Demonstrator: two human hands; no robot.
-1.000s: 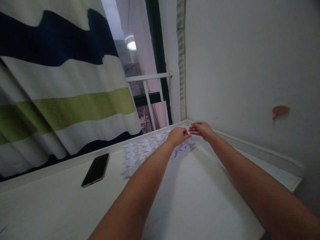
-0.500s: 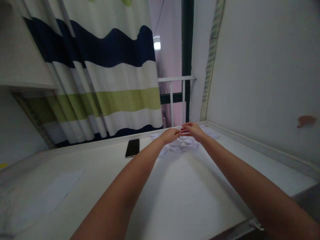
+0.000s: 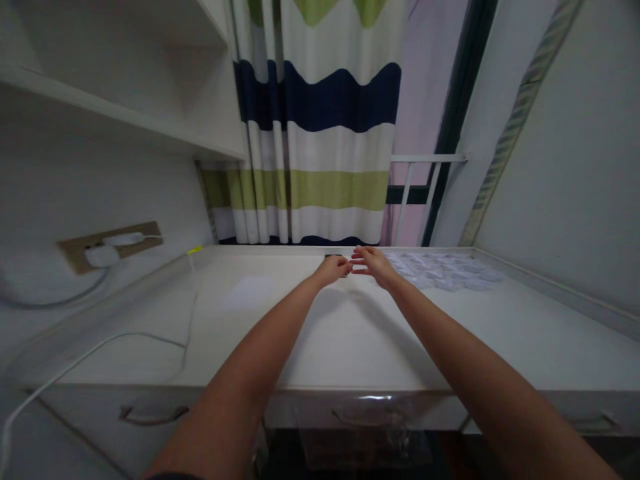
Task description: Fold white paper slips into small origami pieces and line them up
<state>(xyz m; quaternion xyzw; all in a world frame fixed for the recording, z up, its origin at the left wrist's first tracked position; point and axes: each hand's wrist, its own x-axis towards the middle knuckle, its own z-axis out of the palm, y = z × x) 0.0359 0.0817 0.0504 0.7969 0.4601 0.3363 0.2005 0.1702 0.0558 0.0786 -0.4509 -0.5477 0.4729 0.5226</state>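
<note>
My left hand [image 3: 333,269] is held out over the far part of the white desk [image 3: 320,340], its fingers curled together. Whatever may be between them is too small to make out. My right hand [image 3: 376,264] faces it with fingers stretched out and apart, the tips close to the left fingertips. Behind my left hand a dark phone [image 3: 333,255] shows only in part. To the right of my hands, many small folded white paper pieces [image 3: 445,269] lie in a spread group. Left of my hands lies a white sheet of paper [image 3: 247,292].
A striped curtain [image 3: 340,153] hangs behind the desk. At left are a shelf [image 3: 150,133], a wall socket with plugs [image 3: 113,248] and a white cable [image 3: 125,335] across the desk. Drawers with handles [image 3: 153,419] line the front edge; a wall stands at right.
The view has swung left, bringing the socket, cable and drawers into sight. My hands are now in front of the phone instead of the folded papers. They stay close together.
</note>
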